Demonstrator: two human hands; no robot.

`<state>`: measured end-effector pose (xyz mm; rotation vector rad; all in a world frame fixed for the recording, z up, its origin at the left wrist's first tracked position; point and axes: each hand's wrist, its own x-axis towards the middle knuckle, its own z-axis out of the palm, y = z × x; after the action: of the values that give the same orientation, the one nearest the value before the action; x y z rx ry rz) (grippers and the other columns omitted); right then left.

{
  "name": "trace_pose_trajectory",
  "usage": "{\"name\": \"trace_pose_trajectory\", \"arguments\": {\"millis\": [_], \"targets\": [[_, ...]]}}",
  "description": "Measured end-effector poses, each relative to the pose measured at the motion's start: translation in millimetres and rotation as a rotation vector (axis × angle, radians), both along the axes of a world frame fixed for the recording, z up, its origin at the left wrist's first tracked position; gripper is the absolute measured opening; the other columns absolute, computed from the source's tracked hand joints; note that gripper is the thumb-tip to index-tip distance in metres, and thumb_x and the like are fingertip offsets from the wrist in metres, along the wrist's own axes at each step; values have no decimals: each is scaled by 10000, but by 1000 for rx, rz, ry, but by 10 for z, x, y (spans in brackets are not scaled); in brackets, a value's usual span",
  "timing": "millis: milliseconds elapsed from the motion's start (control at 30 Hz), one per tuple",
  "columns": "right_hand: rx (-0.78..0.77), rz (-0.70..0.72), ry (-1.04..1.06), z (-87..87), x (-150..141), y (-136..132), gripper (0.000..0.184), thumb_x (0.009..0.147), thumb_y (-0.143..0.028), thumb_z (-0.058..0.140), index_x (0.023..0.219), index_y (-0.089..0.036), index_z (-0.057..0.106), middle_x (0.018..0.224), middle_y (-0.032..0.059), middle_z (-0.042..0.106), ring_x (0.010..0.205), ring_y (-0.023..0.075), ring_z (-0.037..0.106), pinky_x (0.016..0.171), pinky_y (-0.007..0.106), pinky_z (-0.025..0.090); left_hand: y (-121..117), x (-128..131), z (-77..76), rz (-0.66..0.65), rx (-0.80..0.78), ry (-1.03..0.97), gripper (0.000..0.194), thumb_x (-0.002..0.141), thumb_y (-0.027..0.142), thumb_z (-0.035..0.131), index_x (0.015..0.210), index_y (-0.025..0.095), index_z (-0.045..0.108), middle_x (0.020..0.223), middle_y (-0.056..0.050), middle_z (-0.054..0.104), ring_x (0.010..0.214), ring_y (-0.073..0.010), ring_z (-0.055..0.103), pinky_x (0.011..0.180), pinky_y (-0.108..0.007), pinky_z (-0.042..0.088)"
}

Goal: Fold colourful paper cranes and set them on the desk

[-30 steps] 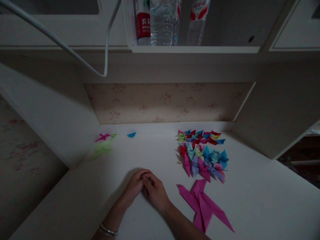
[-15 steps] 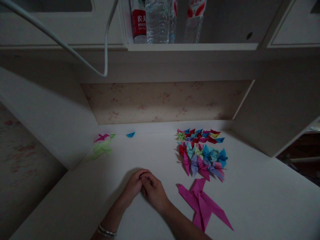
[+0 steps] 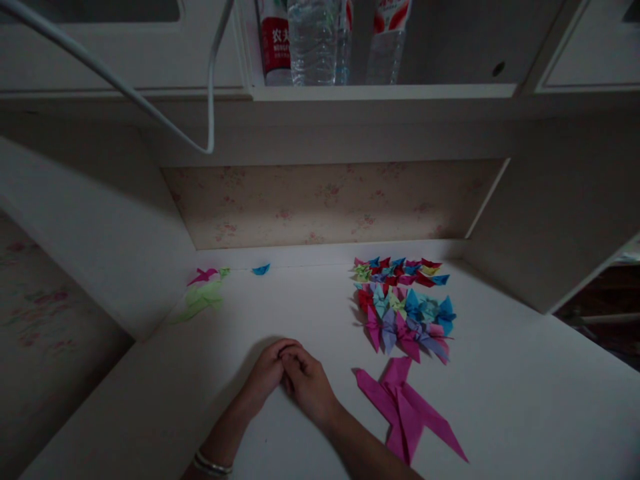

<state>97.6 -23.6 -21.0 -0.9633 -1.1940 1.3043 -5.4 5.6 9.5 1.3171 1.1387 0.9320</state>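
My left hand [image 3: 267,373] and my right hand [image 3: 309,385] rest together on the white desk [image 3: 525,400], fingertips touching and curled in. Whatever lies between the fingers is hidden. A bracelet sits on my left wrist. Just right of my right hand lies a large pink folded paper crane [image 3: 407,407]. Behind it is a cluster of several small coloured paper cranes [image 3: 405,317], and farther back a row of smaller ones [image 3: 400,270].
A green paper crane [image 3: 203,297], a small pink one [image 3: 203,274] and a small blue one [image 3: 261,269] lie at the back left by the side panel. Water bottles [image 3: 313,40] stand on the shelf above. A white cable [image 3: 210,100] hangs down at the upper left.
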Motion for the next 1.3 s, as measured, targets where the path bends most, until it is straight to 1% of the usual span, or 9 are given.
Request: {"name": "trace_pose_trajectory", "arguments": {"millis": [200,400,633,733,867,1000,1167,1300], "targets": [[13,-3,-27,37,10,-13,329,894,-472,493,913,-179,640,516,-64,437,465,90,372,442,210,270,-5,1,5,11,-3,10,331,583,164,474,832,156,693,851,-59,702,821,-209,627,754,-301,477],[1,-11,-32,17,6,-9,346,885,-492,493,908,-182,645,507,-63,437,456,92,375,436,213,264,-12,6,26,28,-2,16,334,571,167,483,828,157,696,855,-62,706,840,-212,631,789,-306,472],[-4,-12,-51,10,10,-11,340,882,-498,492,877,-193,640,524,-57,453,473,95,392,454,213,277,8,-11,-34,1,-9,6,333,583,173,484,839,162,696,850,-58,702,836,-211,625,779,-306,471],[3,-13,-57,15,9,-8,331,885,-490,492,895,-196,642,523,-59,450,474,96,389,459,213,283,10,-6,-25,11,1,2,321,571,172,488,814,160,698,851,-65,701,833,-216,624,774,-310,471],[-2,-15,-44,6,1,-2,369,868,-531,495,909,-198,646,516,-60,450,463,96,381,452,215,278,3,6,13,19,-9,10,326,556,165,479,800,162,696,845,-63,700,827,-215,623,764,-305,473],[-4,-22,-40,1,1,-5,397,856,-561,493,888,-198,651,520,-54,456,467,98,384,451,216,276,8,4,-9,8,-12,-26,310,559,153,490,793,155,694,830,-60,695,813,-208,622,754,-297,475],[-1,-19,-44,20,8,-13,368,867,-532,496,888,-195,643,514,-62,441,459,94,374,447,216,268,18,-3,-61,22,-17,-52,319,571,144,489,815,150,694,846,-64,696,833,-204,625,786,-296,472],[-15,-6,-28,36,5,-12,344,881,-500,492,896,-186,632,504,-68,424,451,90,358,435,214,257,10,7,-24,24,-11,-39,317,560,143,478,797,152,690,841,-64,695,827,-207,623,786,-303,473]]}}
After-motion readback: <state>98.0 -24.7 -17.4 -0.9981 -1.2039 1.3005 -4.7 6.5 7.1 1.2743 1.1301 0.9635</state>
